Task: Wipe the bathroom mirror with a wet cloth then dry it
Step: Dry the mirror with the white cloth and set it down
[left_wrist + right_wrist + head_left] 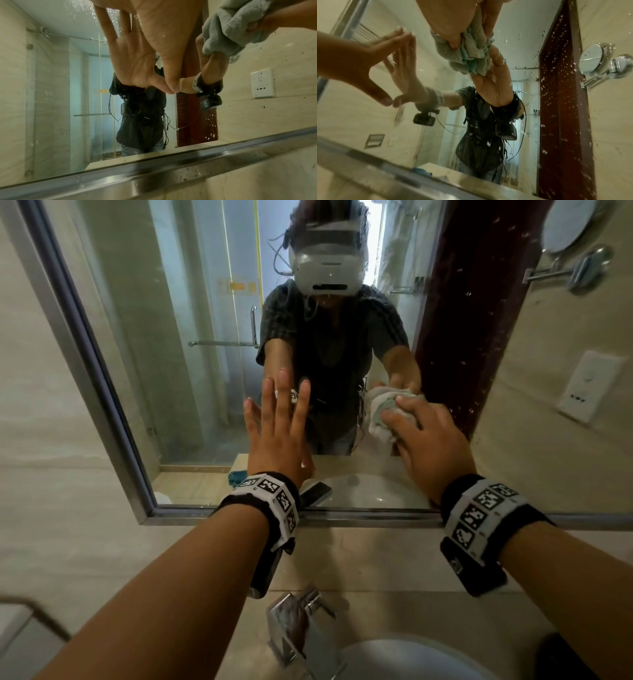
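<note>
— What are your fingers doing?

— My right fingers (pixel 399 416) are curling round a bunched cloth (pixel 380 409), and my right hand (pixel 428 440) is pressing it against the mirror (pixel 171 337), low on the glass and right of my own reflection. My left fingers (pixel 281 402) are lying straight and slightly spread, with my left hand (pixel 274 436) resting flat on the glass just beside the cloth, holding nothing.

— And around them?

— Water drops are dotting the glass to the right of the cloth. The metal frame (pixel 342 513) is running under both wrists. Below it, a tap (pixel 301 621) and a sink (pixel 411 659) are sitting in the surface (pixel 376 559).
</note>
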`<state>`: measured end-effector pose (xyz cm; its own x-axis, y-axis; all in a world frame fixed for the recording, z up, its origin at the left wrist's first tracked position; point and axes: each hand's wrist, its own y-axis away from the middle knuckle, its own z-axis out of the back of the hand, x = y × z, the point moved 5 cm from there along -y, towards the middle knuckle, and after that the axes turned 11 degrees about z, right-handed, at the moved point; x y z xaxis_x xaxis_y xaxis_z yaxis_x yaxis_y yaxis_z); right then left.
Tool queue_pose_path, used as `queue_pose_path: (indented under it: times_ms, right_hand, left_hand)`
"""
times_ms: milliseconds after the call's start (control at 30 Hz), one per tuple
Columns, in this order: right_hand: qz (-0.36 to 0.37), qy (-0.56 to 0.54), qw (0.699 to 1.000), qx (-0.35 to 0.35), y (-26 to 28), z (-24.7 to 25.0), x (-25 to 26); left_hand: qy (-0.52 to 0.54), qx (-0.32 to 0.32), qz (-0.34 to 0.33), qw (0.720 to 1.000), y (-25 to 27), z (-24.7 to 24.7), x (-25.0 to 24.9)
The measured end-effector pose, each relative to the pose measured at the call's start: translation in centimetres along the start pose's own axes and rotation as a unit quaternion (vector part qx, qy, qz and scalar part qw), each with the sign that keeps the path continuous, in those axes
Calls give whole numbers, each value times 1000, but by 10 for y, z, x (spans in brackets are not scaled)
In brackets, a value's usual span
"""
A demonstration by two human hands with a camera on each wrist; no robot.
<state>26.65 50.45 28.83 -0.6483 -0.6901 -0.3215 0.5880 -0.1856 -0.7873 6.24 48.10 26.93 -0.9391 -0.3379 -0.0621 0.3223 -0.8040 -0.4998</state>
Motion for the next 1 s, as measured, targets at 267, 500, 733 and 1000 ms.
queue_pose_path:
  times_ms: [267, 500, 733, 1000]
  right_hand:
    - [88, 54, 993, 58, 52, -39, 24]
    - [96, -4, 982, 164, 90, -60, 54]
    - [29, -20, 996, 87, 28, -43, 53]
    - [36, -38, 996, 73, 4, -55, 71]
  left_hand:
    - [15, -24, -10, 1000, -1, -9, 2]
    - [-25, -75, -36, 996, 10, -12, 9]
    - [-38, 3, -45, 998, 35, -45, 21]
    - [-23, 29, 6, 999, 34, -57, 13]
